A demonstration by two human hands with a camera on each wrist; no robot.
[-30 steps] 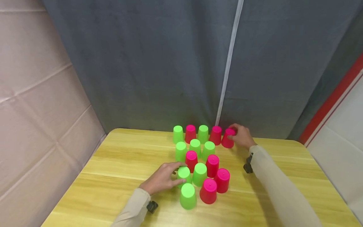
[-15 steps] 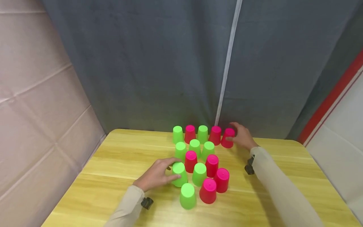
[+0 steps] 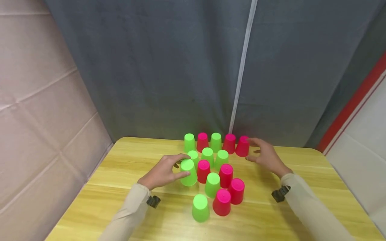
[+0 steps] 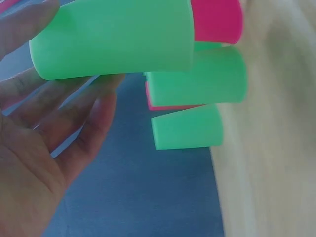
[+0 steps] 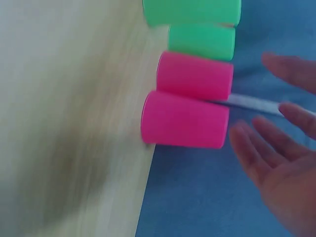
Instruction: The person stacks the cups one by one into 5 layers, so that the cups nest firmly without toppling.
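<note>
Several green and pink cups stand upside down in a cluster on the yellow wooden table [image 3: 126,174]. My left hand [image 3: 181,165] grips one green cup [image 3: 188,172] at the cluster's left side and holds it slightly tilted, just off the table. In the left wrist view that green cup [image 4: 113,39] sits between thumb and fingers [image 4: 74,118], clear of the tabletop. My right hand [image 3: 252,150] hovers open, fingers spread, just right of the back row's end pink cup [image 3: 242,146]. The right wrist view shows this pink cup [image 5: 185,118] standing apart from the spread fingers [image 5: 256,153].
A grey curtain [image 3: 169,67] hangs right behind the table's far edge, close to the back row. A green cup [image 3: 200,207] and a pink cup [image 3: 221,202] stand nearest me. Bare tabletop lies at the left [image 3: 120,160] and right [image 3: 313,167] of the cluster.
My left hand has lifted the green cup and carried it back and to the left. My right hand has let go of the end pink cup and drawn back to the right.
</note>
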